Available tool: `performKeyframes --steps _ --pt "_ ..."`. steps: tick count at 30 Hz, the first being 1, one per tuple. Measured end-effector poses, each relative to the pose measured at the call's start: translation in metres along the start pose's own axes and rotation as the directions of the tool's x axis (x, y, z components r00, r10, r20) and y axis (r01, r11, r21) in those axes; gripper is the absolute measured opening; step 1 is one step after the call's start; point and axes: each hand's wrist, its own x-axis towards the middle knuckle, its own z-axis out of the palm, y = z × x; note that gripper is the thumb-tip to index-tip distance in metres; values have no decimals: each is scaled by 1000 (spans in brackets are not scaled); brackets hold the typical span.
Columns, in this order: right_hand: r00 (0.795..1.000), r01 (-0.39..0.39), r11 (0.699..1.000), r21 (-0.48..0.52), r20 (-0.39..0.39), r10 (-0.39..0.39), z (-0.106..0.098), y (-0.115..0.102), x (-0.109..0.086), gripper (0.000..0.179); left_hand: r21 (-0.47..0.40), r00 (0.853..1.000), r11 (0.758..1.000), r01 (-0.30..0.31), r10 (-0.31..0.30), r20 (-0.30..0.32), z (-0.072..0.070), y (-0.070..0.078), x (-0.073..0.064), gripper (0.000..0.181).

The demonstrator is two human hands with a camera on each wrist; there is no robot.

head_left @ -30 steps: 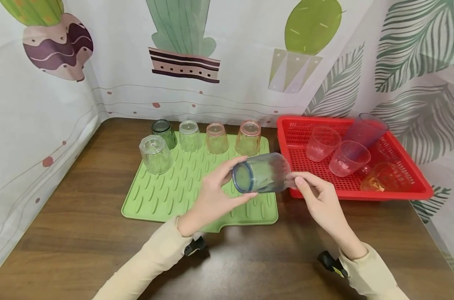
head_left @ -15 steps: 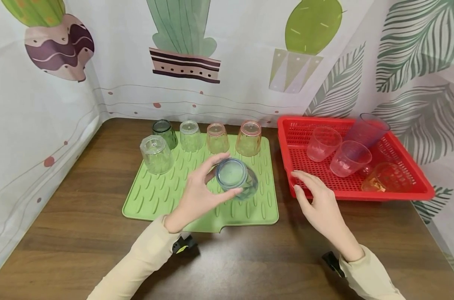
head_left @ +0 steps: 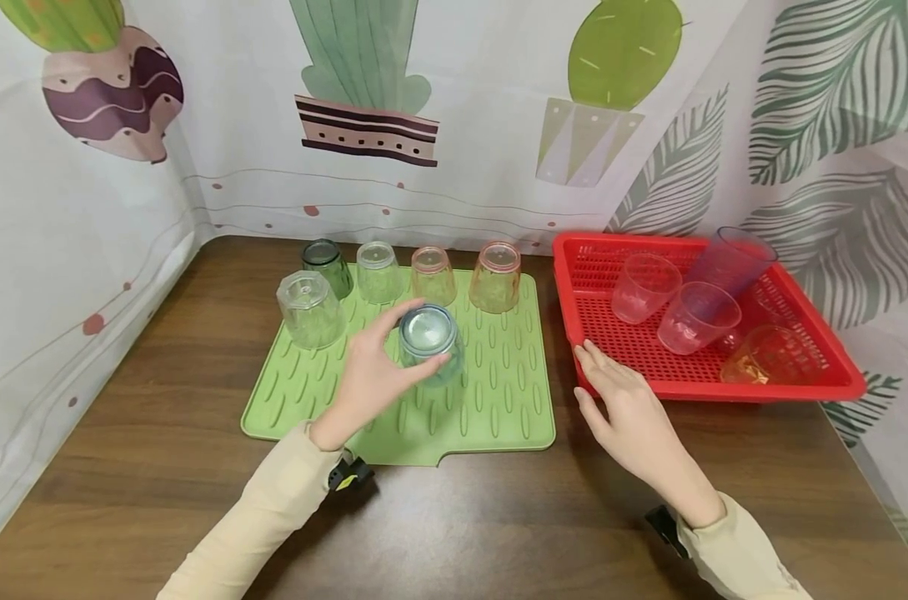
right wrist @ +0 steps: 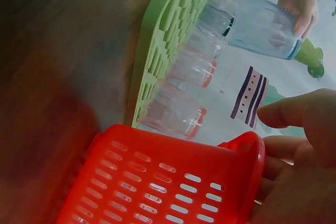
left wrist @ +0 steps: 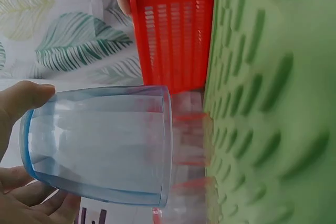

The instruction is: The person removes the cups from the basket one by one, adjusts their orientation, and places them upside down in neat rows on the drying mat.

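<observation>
My left hand (head_left: pixel 371 379) grips a clear blue-tinted tumbler (head_left: pixel 433 337) near its base, thumb on one side and fingers on the other. The tumbler is upside down over the green drying mat (head_left: pixel 499 408); in the left wrist view a gap shows between its rim and the mat. My right hand (head_left: pixel 624 421) holds nothing, and its loosely extended fingers lie at the left front corner of the red basket (head_left: pixel 724 390). In the right wrist view its thumb (right wrist: pixel 283 113) stands apart from the basket's rim.
Upside-down cups stand on the mat: a clear faceted one (head_left: pixel 311 312), a dark green one (head_left: pixel 329 268), a clear one (head_left: pixel 379 273) and two pinkish ones, the larger (head_left: pixel 496 279) at right. The basket holds several cups, including a purple-blue one (head_left: pixel 731 262) and an amber one (head_left: pixel 769 358).
The tumbler has turned from lying sideways between both hands to upside down, and has moved left with my left hand. My right hand has let go of it and lowered to the basket's corner.
</observation>
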Motion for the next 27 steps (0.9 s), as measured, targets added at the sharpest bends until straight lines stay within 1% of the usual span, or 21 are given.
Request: performKeyframes --steps 6,10,18,22,27 --pt "1000 17 1000 -26 3 -17 3 1 -3 53 37 999 998 52 -52 10 -6 -9 6 70" --pt "1000 25 999 -42 12 -24 4 2 -4 55 64 996 994 88 -88 -8 -11 -17 9 69" --pt "998 54 996 -74 -12 -55 6 2 -6 57 84 993 990 116 -113 -39 -22 -30 17 67" --pt "998 63 995 -84 -22 -65 7 2 -6 57 91 989 986 142 -138 -43 -26 -36 21 67" --pt "998 59 994 -87 -18 -61 6 2 -7 57 101 987 982 159 -155 -47 -28 -42 24 67"
